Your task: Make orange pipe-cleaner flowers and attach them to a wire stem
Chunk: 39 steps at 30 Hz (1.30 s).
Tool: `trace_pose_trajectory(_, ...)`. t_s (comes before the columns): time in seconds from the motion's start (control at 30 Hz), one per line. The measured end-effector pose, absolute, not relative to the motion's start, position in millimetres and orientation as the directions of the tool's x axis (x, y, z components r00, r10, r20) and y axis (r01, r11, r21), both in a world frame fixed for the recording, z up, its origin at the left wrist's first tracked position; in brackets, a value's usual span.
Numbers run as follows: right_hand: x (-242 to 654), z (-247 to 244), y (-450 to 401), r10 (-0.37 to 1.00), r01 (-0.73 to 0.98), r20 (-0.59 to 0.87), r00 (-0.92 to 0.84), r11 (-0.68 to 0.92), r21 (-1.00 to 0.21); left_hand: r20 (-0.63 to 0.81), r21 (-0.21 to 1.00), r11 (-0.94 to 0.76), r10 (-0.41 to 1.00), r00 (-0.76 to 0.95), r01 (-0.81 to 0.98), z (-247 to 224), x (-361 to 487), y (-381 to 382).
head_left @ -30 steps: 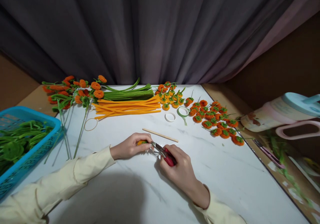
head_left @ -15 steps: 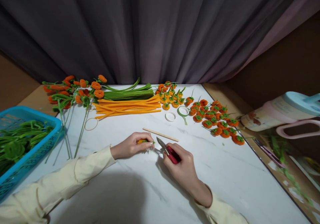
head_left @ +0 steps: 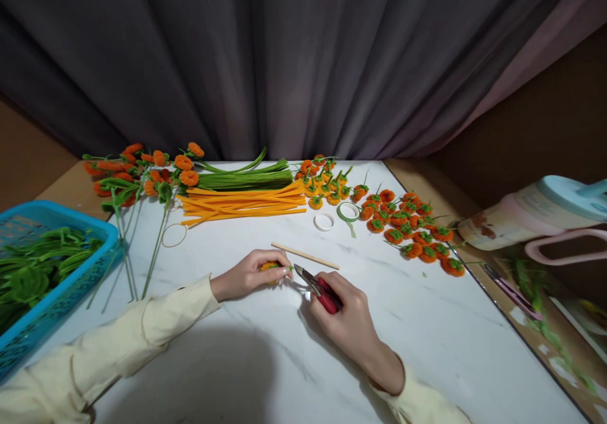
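Marbled white tabletop spreads under both forearms. Nearest come the cream sleeves, one running up to each wrist. The left hand pinches a small yellow-orange flower head between thumb and curled fingers, its green tip poking out toward the right hand. The right hand is wrapped around a pair of red-handled pliers, their metal nose aimed at that green tip and just beside it, apparently not touching; whether the nose is parted is too small to tell.

A second ago the nose was right at the left fingertips; it then backed off toward the right and has now edged slightly nearer again. The left hand has kept its grip and hardly moved. That suggests work on the green end is in progress, though whether anything was cut or bent there cannot be told.

Well left of the left hand sits a blue basket holding green pieces. Just beyond both hands lies a wooden stick. Past it, ahead of the right hand, are a white ring and a roll of green tape, with orange flower heads farther right. Beyond the left hand lie orange strips, then green strips, and at the back a dark curtain.
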State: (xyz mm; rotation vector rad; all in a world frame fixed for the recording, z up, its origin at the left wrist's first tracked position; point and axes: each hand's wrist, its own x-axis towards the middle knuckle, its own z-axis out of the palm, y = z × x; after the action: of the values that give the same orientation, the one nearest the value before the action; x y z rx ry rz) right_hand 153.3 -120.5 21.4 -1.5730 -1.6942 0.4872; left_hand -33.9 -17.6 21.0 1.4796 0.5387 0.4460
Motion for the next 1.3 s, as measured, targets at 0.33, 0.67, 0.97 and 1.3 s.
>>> trace_pose_trajectory(0.33,153.6,19.6,-120.7,0.946,0.717,0.321,0.039,0.198,-0.669,-0.024,0.994,-0.066,0.649,0.761,0.087,26.6,-32.9,-16.7)
trace_pose_trajectory(0.67,154.2,18.0,-120.8,0.948,0.72,0.313,0.061,0.176,-0.671,-0.028,0.992,-0.079,0.633,0.774,0.1,27.4,-32.1,-16.6)
trace_pose_trajectory(0.97,156.2,18.7,-121.0,0.952,0.702,0.297,0.076,0.161,-0.694,-0.022,0.997,-0.046,0.609,0.793,0.063,24.5,-35.1,-16.0)
trace_pose_trajectory(1.3,155.6,19.0,-121.5,0.947,0.706,0.315,0.058,0.184,-0.684,-0.017,0.993,-0.08,0.604,0.797,0.082,22.0,-33.5,-15.1)
